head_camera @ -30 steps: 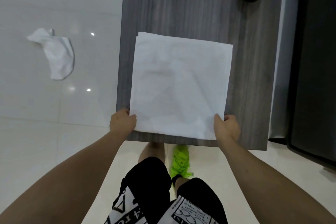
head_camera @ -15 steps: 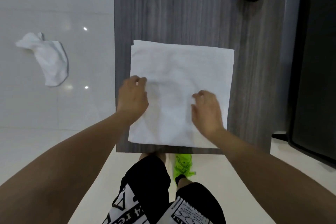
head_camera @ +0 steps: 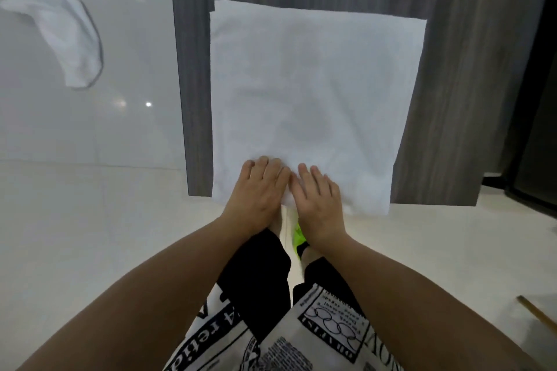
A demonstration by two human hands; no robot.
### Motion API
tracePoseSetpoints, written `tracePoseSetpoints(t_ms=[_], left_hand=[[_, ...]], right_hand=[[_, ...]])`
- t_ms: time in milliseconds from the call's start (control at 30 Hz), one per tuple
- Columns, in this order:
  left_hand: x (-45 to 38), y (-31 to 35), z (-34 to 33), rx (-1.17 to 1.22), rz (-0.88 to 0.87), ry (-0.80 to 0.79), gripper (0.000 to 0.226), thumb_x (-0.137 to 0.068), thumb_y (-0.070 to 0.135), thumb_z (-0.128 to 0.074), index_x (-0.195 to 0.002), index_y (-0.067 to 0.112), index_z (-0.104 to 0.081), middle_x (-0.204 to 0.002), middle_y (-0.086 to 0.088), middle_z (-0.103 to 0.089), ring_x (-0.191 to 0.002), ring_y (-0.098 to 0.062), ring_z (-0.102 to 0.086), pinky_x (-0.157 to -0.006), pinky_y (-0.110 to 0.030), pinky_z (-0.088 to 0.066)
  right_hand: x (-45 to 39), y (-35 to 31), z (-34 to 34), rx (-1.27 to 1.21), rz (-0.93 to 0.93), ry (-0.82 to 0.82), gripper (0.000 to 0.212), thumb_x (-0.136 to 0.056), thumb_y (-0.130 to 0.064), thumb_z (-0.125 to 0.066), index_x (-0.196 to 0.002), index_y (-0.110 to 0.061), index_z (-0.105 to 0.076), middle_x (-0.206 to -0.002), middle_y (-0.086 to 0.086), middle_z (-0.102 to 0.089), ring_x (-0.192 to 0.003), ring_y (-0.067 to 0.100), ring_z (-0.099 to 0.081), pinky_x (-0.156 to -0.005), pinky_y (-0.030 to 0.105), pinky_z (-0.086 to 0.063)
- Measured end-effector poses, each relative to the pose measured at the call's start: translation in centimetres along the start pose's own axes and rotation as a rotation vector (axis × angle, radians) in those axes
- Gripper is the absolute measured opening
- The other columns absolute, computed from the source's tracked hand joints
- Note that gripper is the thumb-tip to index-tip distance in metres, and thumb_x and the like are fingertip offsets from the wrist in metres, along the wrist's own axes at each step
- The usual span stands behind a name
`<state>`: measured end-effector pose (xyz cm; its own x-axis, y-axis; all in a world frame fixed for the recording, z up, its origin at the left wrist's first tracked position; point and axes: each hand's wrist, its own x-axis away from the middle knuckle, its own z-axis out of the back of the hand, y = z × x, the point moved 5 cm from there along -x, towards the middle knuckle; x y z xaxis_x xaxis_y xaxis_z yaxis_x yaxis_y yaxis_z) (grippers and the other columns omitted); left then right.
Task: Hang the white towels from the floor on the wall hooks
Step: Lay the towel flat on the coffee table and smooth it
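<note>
Centrally, a folded white towel is lying flat on a grey wood-grain table, its near edge overhanging the table's near edge slightly and its far edge showing a second layer offset at the far-left corner. Both hands are resting side by side on the towel's near edge, close to the middle of it. The left hand is lying palm down with fingers extended and pressing the cloth; the right hand is doing likewise, its fingers straight and spread a little, touching the left hand's fingers. Neither hand is curling around or pinching the fabric. A small ridge of cloth is bunching just ahead of the fingertips. To the left of the table, a second white towel is lying crumpled on the glossy pale floor, well apart from the table's left edge. Below the table's near edge, black shorts, a printed shirt and a green shoe are showing.
</note>
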<state>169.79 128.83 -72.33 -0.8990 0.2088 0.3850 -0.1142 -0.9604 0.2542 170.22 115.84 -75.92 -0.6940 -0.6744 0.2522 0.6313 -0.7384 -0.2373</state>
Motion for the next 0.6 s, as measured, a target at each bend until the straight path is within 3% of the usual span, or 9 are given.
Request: tracePoseSetpoints(t_ms=[67, 133, 233, 333, 433, 533, 600], left_hand=[[1.1, 1.0, -0.6, -0.054, 0.001, -0.074, 0.044, -0.09, 0.012, -0.023, -0.121, 0.004, -0.054, -0.118, -0.017, -0.054, -0.105, -0.038, -0.051, -0.087, -0.049, -0.041], [2.2, 1.5, -0.9, -0.083, 0.067, -0.178, 0.041, -0.086, 0.013, -0.032, -0.121, 0.007, -0.052, -0.114, -0.013, -0.055, -0.101, -0.034, -0.052, -0.084, -0.044, -0.041], [2.9, 2.0, 0.6, -0.058, 0.254, -0.246, 0.028, -0.085, 0.014, -0.043, -0.112, 0.013, -0.052, -0.104, -0.006, -0.057, -0.091, -0.027, -0.054, -0.072, -0.035, -0.037], [3.3, 3.3, 4.9, -0.041, 0.32, -0.164, 0.022, -0.083, 0.01, -0.046, -0.104, 0.013, -0.052, -0.098, -0.006, -0.058, -0.085, -0.027, -0.057, -0.064, -0.033, -0.031], [4.3, 4.5, 10.7, -0.054, 0.345, -0.069, 0.02, -0.081, 0.007, -0.053, -0.1, 0.013, -0.049, -0.095, -0.007, -0.059, -0.082, -0.027, -0.058, -0.06, -0.034, -0.031], [6.3, 5.0, 17.4, 0.017, 0.44, 0.053, 0.03, -0.079, 0.025, -0.069, -0.099, 0.012, -0.05, -0.093, -0.007, -0.059, -0.082, -0.029, -0.06, -0.06, -0.035, -0.043], [8.4, 4.8, 22.0, 0.04, 0.488, 0.153, 0.029, -0.079, 0.022, -0.07, -0.103, 0.014, -0.055, -0.095, -0.007, -0.062, -0.083, -0.03, -0.062, -0.068, -0.037, -0.051]], right_hand=[[0.9, 0.1, 1.0, -0.07, 0.011, 0.068, 0.038, -0.082, -0.002, -0.057, -0.119, -0.007, -0.065, -0.129, 0.015, -0.062, -0.116, 0.036, -0.057, -0.088, 0.042, -0.043], [1.0, 0.4, 2.3, -0.138, -0.039, -0.006, 0.037, -0.067, 0.002, -0.066, -0.103, -0.008, -0.069, -0.111, 0.011, -0.066, -0.099, 0.034, -0.062, -0.077, 0.038, -0.045], [1.4, 1.3, 4.7, -0.206, -0.216, -0.193, 0.039, -0.074, -0.001, -0.058, -0.111, -0.01, -0.063, -0.109, 0.009, -0.059, -0.098, 0.031, -0.055, -0.079, 0.037, -0.042], [2.3, 1.9, 9.1, -0.205, -0.344, -0.127, 0.039, -0.082, -0.003, -0.052, -0.119, -0.012, -0.057, -0.112, 0.008, -0.056, -0.1, 0.027, -0.05, -0.084, 0.033, -0.039], [2.7, 1.2, 15.5, -0.27, -0.376, -0.006, 0.041, -0.077, 0.001, -0.055, -0.116, -0.013, -0.054, -0.108, 0.006, -0.058, -0.098, 0.027, -0.052, -0.083, 0.033, -0.039], [2.3, -0.3, 22.5, -0.246, -0.346, 0.089, 0.04, -0.073, 0.002, -0.058, -0.11, -0.012, -0.054, -0.104, 0.007, -0.06, -0.096, 0.029, -0.053, -0.081, 0.037, -0.041], [1.7, -1.9, 27.0, -0.197, -0.296, 0.14, 0.035, -0.074, 0.0, -0.058, -0.107, -0.012, -0.055, -0.102, 0.008, -0.061, -0.096, 0.029, -0.055, -0.081, 0.037, -0.04]])
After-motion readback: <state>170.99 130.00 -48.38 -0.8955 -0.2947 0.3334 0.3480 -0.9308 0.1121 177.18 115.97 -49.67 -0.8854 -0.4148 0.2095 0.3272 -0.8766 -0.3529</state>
